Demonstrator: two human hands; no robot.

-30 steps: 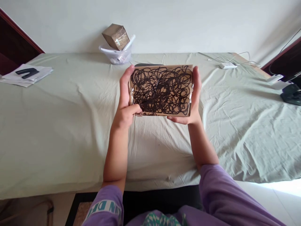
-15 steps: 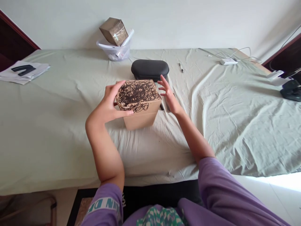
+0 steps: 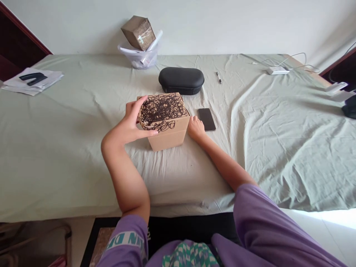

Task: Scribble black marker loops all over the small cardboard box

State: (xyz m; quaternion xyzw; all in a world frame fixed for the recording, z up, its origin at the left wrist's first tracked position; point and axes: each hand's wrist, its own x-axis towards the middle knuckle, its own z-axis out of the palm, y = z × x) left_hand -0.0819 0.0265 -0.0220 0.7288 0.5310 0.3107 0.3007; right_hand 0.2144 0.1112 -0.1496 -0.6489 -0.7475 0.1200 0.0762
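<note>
A cardboard box (image 3: 168,135) stands on the cloth-covered table, its top face covered in black looping scribbles. My left hand (image 3: 130,120) grips the box at its left end, thumb on the near side and fingers at the far edge. Low against the right side of the box, my right hand (image 3: 196,128) is down at the cloth with its fingers curled in. What lies inside those fingers is hidden. A dark phone (image 3: 207,119) lies flat just right of that hand.
Behind the box sits a black hard case (image 3: 181,79), with a pen (image 3: 218,77) to its right. A plastic basin (image 3: 141,59) holding another box (image 3: 139,33) stands by the wall. Papers with a stapler-like black object (image 3: 33,78) lie left; a power strip (image 3: 278,70) lies right.
My right hand has dropped from beside the box's top to the cloth and curled, covering where a small black object showed. The phone is now uncovered. My left hand keeps its grip on the box.
</note>
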